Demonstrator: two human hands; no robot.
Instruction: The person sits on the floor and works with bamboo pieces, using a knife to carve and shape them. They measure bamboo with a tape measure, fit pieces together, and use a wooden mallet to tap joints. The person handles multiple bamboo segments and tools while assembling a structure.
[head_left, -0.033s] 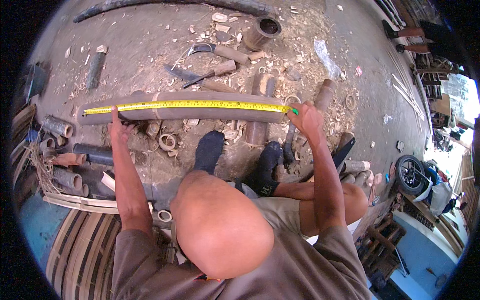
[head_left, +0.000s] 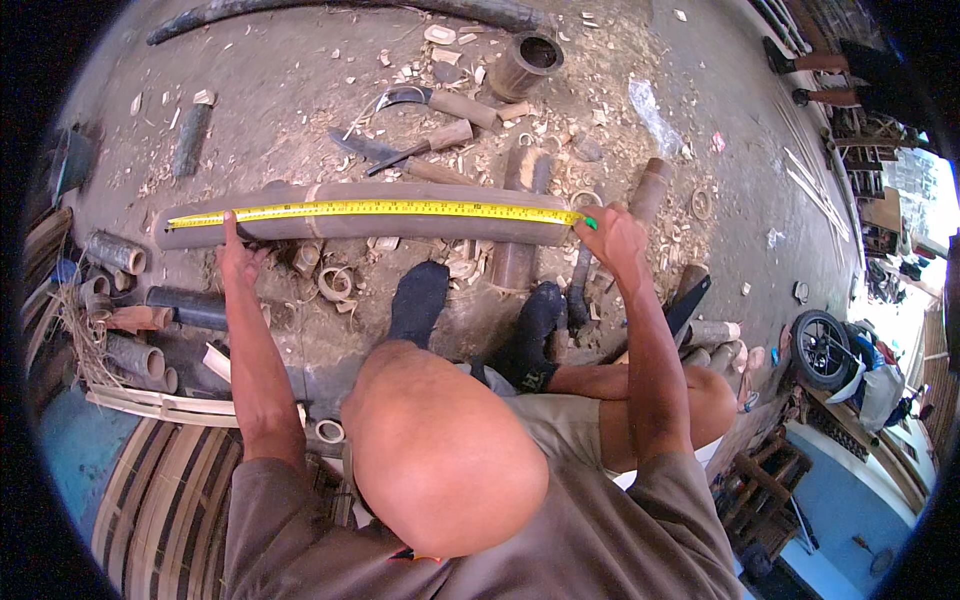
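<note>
A thick grey-brown bamboo pole [head_left: 380,232] lies crosswise before me, with a yellow tape measure [head_left: 400,208] drawn along its top. My left hand [head_left: 240,260] is at the pole's left part. One digit lies stretched over the tape, pressing it down, while its other fingers are curled at the pole's near side. At the right end, my right hand [head_left: 618,240] is closed round the tape's case, of which only a bit of green shows. Under the pole's right part, a shorter bamboo piece [head_left: 515,265] lies the other way.
Beyond the pole lie a sickle [head_left: 460,108], a broad blade [head_left: 360,146] and a dark-bladed tool [head_left: 447,136]. A bamboo container [head_left: 525,65] stands among shavings. Cut tubes [head_left: 115,253] lie at left. A wheel [head_left: 822,350] is at right; another person's legs [head_left: 825,80] show far right.
</note>
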